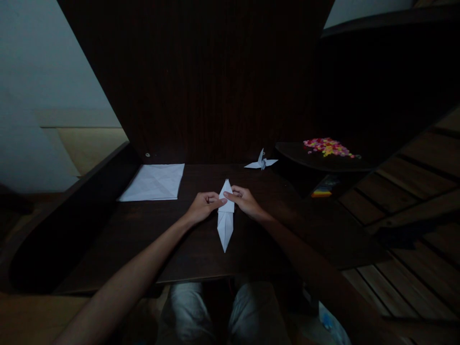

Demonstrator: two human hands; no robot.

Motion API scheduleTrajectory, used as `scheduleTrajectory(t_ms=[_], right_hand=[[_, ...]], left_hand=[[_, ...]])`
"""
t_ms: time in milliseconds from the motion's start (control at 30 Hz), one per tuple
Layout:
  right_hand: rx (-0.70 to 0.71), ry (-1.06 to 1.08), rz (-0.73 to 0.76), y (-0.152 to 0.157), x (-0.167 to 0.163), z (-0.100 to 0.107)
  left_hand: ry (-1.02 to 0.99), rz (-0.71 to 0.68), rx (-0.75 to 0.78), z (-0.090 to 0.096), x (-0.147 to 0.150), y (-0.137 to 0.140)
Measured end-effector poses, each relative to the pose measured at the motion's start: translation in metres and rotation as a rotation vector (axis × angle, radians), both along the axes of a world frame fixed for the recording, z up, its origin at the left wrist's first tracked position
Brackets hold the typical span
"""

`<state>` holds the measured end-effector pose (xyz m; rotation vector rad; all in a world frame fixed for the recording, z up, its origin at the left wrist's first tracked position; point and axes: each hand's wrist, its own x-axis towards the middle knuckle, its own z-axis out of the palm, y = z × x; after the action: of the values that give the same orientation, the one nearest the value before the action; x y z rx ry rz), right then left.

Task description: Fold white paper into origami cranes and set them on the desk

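A long, narrow piece of folded white paper (pixel 225 225), pointed at both ends, is held upright in the picture over the middle of the dark desk. My left hand (pixel 204 205) pinches its left edge, thumb lying across the front and fingers curled at the side. From the right, my right hand (pixel 245 199) grips the upper part, its thumb pressed on the paper and its fingers partly hidden behind. Below the thumbs a horizontal fold crosses the paper. The lower half hangs free toward me.
A stack of creased white paper sheets (pixel 154 182) lies at the back left of the desk (pixel 143 249). A folded paper crane (pixel 262 163) stands at the back. Colourful small pieces (pixel 328 147) are heaped on a raised shelf (pixel 298 155) at right. A dark side panel (pixel 72 220) bounds the left.
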<state>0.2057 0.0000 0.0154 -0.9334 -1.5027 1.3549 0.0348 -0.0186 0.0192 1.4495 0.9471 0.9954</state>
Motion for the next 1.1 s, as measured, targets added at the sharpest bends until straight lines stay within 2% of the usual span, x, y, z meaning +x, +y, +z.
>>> scheduleTrajectory(t_ms=[267,433,633,800,867,1100], right_hand=[[0.031,-0.005,-0.062,-0.002,0.002,0.007],[0.023,0.001,-0.100,0.001,0.002,0.002],[-0.051,0.022,-0.026,0.000,0.002,0.001],[-0.084,0.004,0.047,-0.001,0.001,0.002],[-0.068,-0.002,0.035,-0.002,0.001,0.001],[-0.013,-0.055,-0.005,-0.004,0.002,0.006]], left_hand=[[0.076,-0.214,-0.076,0.003,0.001,-0.004],[0.094,-0.247,-0.086,0.007,0.001,-0.005],[-0.045,-0.132,-0.090,0.008,0.004,-0.003],[-0.163,0.152,-0.041,0.002,0.001,0.005],[-0.164,0.217,-0.035,0.002,0.000,0.006],[-0.173,0.255,-0.048,0.006,0.001,0.004]])
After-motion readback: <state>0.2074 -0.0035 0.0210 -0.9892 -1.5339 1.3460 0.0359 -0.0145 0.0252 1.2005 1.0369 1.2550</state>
